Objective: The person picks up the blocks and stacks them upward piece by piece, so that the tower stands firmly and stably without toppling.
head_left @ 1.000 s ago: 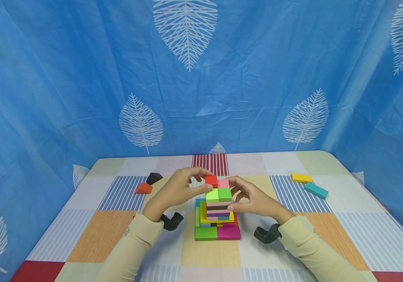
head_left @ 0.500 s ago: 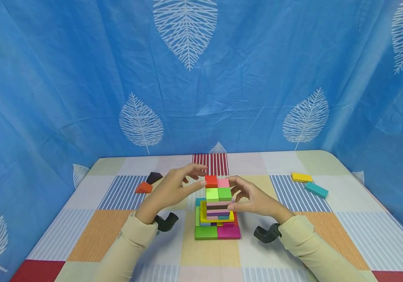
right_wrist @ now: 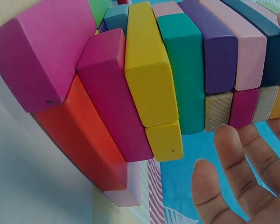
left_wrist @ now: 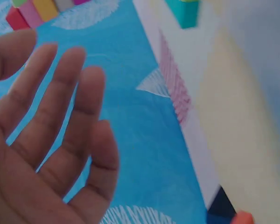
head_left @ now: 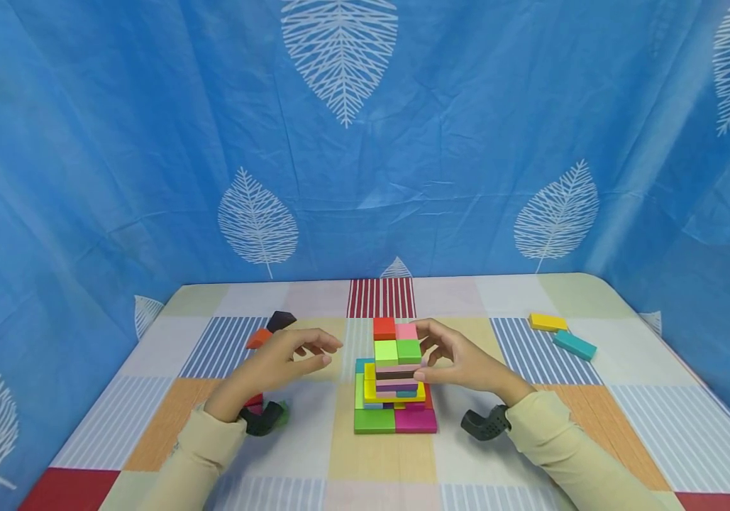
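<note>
A tower of coloured blocks (head_left: 396, 397) stands on the table at the centre of the head view. Its upper end shows a red block (head_left: 384, 328), a pink block (head_left: 406, 331), a lime block (head_left: 386, 353) and a green block (head_left: 408, 351). Curled round the tower's right side is my right hand (head_left: 460, 362), thumb at the near side and fingers at the far side. In the right wrist view the lower fingertips (right_wrist: 205, 177) stand apart from the blocks. To the tower's left, my left hand (head_left: 288, 358) hovers with loosely bent fingers, holding nothing.
Beyond my left hand lie a black block (head_left: 281, 321) and an orange block (head_left: 259, 338). Red pieces (head_left: 254, 404) and a green piece (head_left: 284, 414) show partly behind my left wrist. At the right are a yellow block (head_left: 548, 322) and a teal block (head_left: 574, 345).
My left hand has come away from the red block at the tower's top, moving left and down. This uncovers the red and green pieces by its wrist. The right hand keeps its place.
</note>
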`<state>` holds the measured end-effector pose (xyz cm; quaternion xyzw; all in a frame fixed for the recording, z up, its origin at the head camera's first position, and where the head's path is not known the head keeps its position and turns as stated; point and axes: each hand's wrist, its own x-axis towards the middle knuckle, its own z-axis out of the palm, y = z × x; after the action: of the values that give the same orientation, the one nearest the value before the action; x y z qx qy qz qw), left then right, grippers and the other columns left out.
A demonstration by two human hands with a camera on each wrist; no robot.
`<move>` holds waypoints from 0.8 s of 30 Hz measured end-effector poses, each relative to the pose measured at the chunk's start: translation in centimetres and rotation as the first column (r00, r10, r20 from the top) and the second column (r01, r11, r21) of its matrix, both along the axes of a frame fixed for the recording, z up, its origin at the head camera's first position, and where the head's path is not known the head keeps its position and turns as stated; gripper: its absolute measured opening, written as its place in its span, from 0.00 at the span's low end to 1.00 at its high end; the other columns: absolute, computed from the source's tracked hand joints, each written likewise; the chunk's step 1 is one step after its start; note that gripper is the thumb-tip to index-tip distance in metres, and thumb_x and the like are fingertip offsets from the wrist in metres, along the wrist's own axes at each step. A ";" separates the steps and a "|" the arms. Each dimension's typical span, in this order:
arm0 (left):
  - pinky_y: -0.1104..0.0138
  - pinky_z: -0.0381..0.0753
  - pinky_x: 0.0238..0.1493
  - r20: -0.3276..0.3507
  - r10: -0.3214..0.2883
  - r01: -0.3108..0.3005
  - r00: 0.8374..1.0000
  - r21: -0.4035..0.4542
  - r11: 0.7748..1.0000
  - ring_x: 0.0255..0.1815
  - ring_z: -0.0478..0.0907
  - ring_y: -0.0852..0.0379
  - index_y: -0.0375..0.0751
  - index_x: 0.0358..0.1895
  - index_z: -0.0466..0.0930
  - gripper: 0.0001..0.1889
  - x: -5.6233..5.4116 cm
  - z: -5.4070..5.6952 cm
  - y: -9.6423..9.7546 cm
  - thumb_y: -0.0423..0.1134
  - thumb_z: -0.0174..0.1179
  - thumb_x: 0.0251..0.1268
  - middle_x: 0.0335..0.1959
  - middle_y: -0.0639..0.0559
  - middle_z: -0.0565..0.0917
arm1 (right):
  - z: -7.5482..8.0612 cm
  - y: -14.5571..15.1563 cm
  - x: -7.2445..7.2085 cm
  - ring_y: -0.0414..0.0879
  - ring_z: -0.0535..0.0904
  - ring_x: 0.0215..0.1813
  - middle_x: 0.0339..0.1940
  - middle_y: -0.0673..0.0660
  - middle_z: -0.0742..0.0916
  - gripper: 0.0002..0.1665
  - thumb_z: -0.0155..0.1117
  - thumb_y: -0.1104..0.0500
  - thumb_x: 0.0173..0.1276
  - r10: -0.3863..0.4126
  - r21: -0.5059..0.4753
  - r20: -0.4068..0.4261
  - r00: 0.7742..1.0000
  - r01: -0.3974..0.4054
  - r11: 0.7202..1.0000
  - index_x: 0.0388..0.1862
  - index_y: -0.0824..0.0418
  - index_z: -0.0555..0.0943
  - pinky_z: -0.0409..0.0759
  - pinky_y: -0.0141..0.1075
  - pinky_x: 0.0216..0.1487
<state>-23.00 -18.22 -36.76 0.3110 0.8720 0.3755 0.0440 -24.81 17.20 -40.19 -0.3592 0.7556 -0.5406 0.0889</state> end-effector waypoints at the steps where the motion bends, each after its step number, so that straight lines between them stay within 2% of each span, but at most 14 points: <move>1: 0.58 0.82 0.56 0.019 -0.015 0.015 1.000 -0.014 1.000 0.52 0.84 0.54 0.37 0.59 0.88 0.12 0.1 -0.2 -0.3 0.36 0.63 0.80 0.54 0.44 0.90 | 0.0 0.0 0.0 0.53 0.81 0.54 0.57 0.59 0.83 0.40 0.77 0.61 0.68 -0.001 0.000 0.000 1.000 0.001 1.000 0.72 0.75 0.71 0.85 0.38 0.52; 6: 0.58 0.82 0.56 0.119 -0.075 0.084 0.990 -0.075 0.994 0.51 0.84 0.55 0.36 0.54 0.89 0.09 0.6 -1.0 -2.2 0.31 0.63 0.78 0.50 0.47 0.91 | -0.1 0.1 0.0 0.54 0.81 0.55 0.58 0.61 0.83 0.40 0.77 0.60 0.68 -0.004 0.006 -0.005 1.000 0.004 1.000 0.72 0.74 0.71 0.85 0.38 0.53; 9: 0.55 0.81 0.55 0.177 -0.086 0.105 0.980 -0.100 0.989 0.51 0.84 0.53 0.38 0.51 0.90 0.09 1.0 -1.3 -3.4 0.27 0.63 0.75 0.49 0.50 0.91 | -0.1 0.1 0.0 0.55 0.81 0.56 0.59 0.62 0.82 0.40 0.77 0.60 0.68 -0.005 0.008 -0.008 1.000 0.005 1.000 0.72 0.74 0.71 0.85 0.38 0.54; 12: 0.54 0.80 0.54 0.223 -0.077 0.104 0.972 -0.114 0.988 0.51 0.83 0.52 0.40 0.48 0.91 0.12 1.3 -1.4 -4.4 0.23 0.63 0.70 0.48 0.53 0.91 | -0.2 0.1 0.0 0.55 0.81 0.57 0.59 0.63 0.82 0.40 0.77 0.60 0.68 -0.007 0.007 -0.008 1.000 0.007 1.000 0.72 0.74 0.71 0.85 0.38 0.54; 15: 0.57 0.81 0.52 0.257 -0.068 0.103 0.964 -0.126 0.987 0.48 0.82 0.53 0.40 0.46 0.92 0.16 1.5 -1.6 -5.2 0.19 0.65 0.60 0.47 0.54 0.90 | -0.2 0.1 -0.1 0.55 0.80 0.57 0.59 0.63 0.82 0.40 0.77 0.60 0.68 -0.007 0.006 -0.007 1.000 0.007 1.000 0.73 0.74 0.71 0.85 0.38 0.54; 20: 0.66 0.76 0.38 0.332 -0.030 0.093 0.943 -0.175 0.980 0.38 0.74 0.56 0.41 0.47 0.92 0.26 1.8 -1.9 -5.7 0.14 0.66 0.45 0.41 0.55 0.86 | -0.3 0.1 -0.1 0.54 0.81 0.56 0.58 0.62 0.82 0.40 0.77 0.60 0.68 -0.005 0.003 -0.011 1.000 0.005 1.000 0.73 0.74 0.71 0.85 0.38 0.54; 23: 0.67 0.75 0.35 0.349 -0.004 0.077 0.937 -0.194 0.978 0.35 0.71 0.58 0.41 0.48 0.91 0.26 1.9 -2.0 -5.6 0.13 0.68 0.45 0.39 0.57 0.84 | -0.4 0.2 -0.1 0.54 0.81 0.56 0.58 0.61 0.82 0.39 0.77 0.60 0.68 -0.003 0.002 -0.014 1.000 0.003 1.000 0.72 0.73 0.71 0.85 0.38 0.54; 24: 0.68 0.75 0.35 0.340 -0.006 0.078 0.940 -0.197 0.977 0.35 0.72 0.58 0.40 0.48 0.91 0.25 1.9 -2.0 -5.5 0.14 0.69 0.46 0.38 0.57 0.84 | -0.4 0.2 -0.1 0.53 0.81 0.56 0.58 0.61 0.82 0.39 0.77 0.61 0.68 -0.002 0.002 -0.014 1.000 0.002 1.000 0.72 0.73 0.71 0.85 0.38 0.54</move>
<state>-21.07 -23.77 -38.80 0.2545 0.8790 0.3290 0.2329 -24.92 17.37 -40.55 -0.3620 0.7572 -0.5372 0.0832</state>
